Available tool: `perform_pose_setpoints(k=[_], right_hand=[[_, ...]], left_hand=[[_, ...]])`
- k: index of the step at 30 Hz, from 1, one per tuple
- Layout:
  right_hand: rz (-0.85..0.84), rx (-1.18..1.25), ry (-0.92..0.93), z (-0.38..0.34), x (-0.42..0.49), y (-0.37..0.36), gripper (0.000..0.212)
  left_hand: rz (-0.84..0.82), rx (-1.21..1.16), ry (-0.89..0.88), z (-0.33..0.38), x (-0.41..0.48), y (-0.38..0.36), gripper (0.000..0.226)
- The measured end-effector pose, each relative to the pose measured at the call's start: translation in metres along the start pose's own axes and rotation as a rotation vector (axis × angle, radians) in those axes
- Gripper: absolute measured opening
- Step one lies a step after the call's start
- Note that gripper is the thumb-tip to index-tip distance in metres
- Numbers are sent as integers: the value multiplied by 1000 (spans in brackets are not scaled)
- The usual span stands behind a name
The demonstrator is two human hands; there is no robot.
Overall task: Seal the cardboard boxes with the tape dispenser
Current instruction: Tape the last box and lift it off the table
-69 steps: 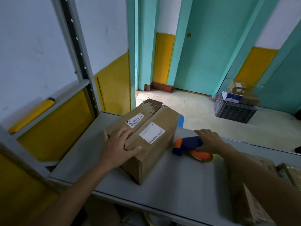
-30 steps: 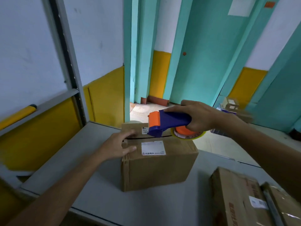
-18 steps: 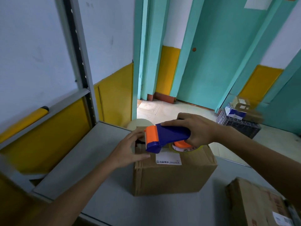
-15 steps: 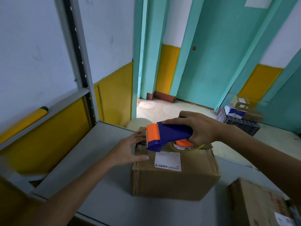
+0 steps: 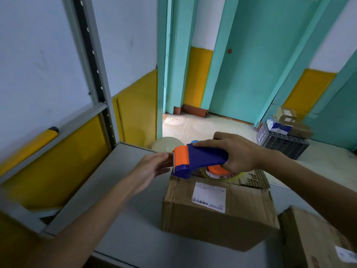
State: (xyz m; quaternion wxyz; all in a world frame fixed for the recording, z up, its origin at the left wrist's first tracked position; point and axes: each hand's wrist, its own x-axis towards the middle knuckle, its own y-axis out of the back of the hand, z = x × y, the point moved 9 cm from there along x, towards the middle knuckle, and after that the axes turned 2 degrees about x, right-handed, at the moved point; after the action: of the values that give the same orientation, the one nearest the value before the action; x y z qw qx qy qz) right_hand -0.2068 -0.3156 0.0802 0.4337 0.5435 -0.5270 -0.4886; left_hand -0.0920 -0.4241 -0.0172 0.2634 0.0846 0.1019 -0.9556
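head view: left hand [image 5: 154,167] has left the box [image 5: 218,215] and now touches the dispenser [image 5: 201,157] at its 9 o'clock end, fingers loose. right hand [image 5: 237,151] grips the dispenser. taping looks ready to start.

Second box [image 5: 316,238] cut off at right (label [image 5: 346,255] print blurred)

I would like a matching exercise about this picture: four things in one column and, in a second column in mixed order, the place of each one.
Things
1. blue and orange plastic tape dispenser
2. brown cardboard box with a white label
3. black plastic crate
4. yellow bar with a black tip

Places
A. on the tiled floor
B. gripped by the right hand
C. by the grey metal rail, far left
D. on the grey table

Pairs: 1-B, 2-D, 3-A, 4-C
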Motion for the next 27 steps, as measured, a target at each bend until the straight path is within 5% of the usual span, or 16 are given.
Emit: perform_pose_setpoints(k=[8, 18, 27], right_hand=[[32, 29, -26, -2, 1, 3, 77], [114, 102, 0, -6, -2, 10, 72], [118, -120, 60, -26, 0, 41, 75]], left_hand=[[-84, -123, 89, -8, 2, -8, 33], [-90, -242, 199, -17, 1, -6, 15], [108, 164, 22, 20, 3, 3, 14]])
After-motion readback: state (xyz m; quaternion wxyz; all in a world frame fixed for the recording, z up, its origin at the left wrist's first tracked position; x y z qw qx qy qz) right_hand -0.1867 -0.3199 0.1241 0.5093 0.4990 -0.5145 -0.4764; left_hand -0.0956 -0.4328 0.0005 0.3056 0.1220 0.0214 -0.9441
